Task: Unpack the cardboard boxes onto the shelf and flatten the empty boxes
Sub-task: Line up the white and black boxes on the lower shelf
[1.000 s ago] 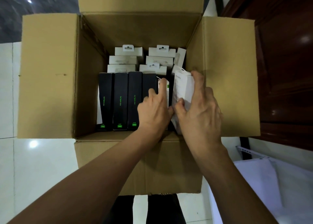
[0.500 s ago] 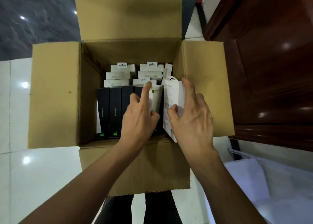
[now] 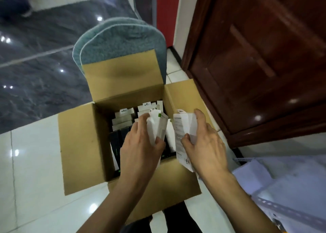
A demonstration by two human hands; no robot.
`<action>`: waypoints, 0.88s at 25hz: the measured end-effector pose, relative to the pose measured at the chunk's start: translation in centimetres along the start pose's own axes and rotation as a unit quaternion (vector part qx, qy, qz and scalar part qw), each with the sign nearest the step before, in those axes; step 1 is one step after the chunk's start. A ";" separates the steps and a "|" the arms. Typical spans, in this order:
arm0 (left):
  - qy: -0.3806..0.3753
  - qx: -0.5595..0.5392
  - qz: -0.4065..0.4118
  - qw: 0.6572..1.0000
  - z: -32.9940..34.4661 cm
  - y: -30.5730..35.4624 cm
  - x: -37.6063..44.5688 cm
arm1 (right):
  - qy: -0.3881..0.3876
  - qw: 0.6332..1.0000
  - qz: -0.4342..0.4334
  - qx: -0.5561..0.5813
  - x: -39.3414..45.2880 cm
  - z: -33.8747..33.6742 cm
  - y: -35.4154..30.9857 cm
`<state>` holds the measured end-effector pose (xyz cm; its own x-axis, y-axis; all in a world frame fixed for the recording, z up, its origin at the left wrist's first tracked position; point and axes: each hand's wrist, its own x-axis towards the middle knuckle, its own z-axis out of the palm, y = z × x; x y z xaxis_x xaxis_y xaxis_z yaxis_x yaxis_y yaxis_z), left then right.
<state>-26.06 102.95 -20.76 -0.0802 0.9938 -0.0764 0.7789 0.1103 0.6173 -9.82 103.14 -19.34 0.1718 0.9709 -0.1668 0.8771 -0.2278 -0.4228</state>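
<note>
Both white packets lifted above cardboard box (image 3: 79, 144): left hand (image 3: 139, 150) grips one (image 3: 157, 125), right hand (image 3: 206, 144) other (image 3: 183, 132).

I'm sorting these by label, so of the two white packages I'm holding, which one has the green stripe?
The white package in your left hand. It shows a green mark near its top; the one gripped by your right hand, shows only grey print.

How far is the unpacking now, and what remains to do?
Early stage. Done: the cardboard box stands open, flaps folded out. In hand: the left hand grips one white package and the right hand grips another white package, both lifted above the opening. Left: white boxes and black boxes still fill it; nothing is shelved in view, and the box is not flattened.
</note>
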 end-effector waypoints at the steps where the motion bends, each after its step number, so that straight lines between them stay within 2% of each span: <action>1: -0.001 0.008 0.020 1.000 -1.0 0.6 -0.2 | 0.011 1.000 0.017 0.008 -0.8 -0.9 -0.4; 4: -0.015 0.014 0.058 0.998 -3.3 2.0 -0.8 | 0.048 0.996 0.066 0.035 -3.1 -2.9 -1.2; 12: -0.051 -0.024 0.175 0.983 -7.5 5.7 -4.2 | 0.184 0.968 0.170 0.023 -10.5 -7.6 -2.2; 22: -0.118 -0.087 0.274 0.951 -9.3 10.9 -10.7 | 0.271 0.925 0.266 0.026 -20.7 -11.6 -0.6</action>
<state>-22.55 93.63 -5.93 0.4654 0.8752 0.1324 0.5473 -0.4021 0.7340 -8.68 84.03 -5.33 0.7846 0.6116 0.1021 0.5836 -0.6728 -0.4547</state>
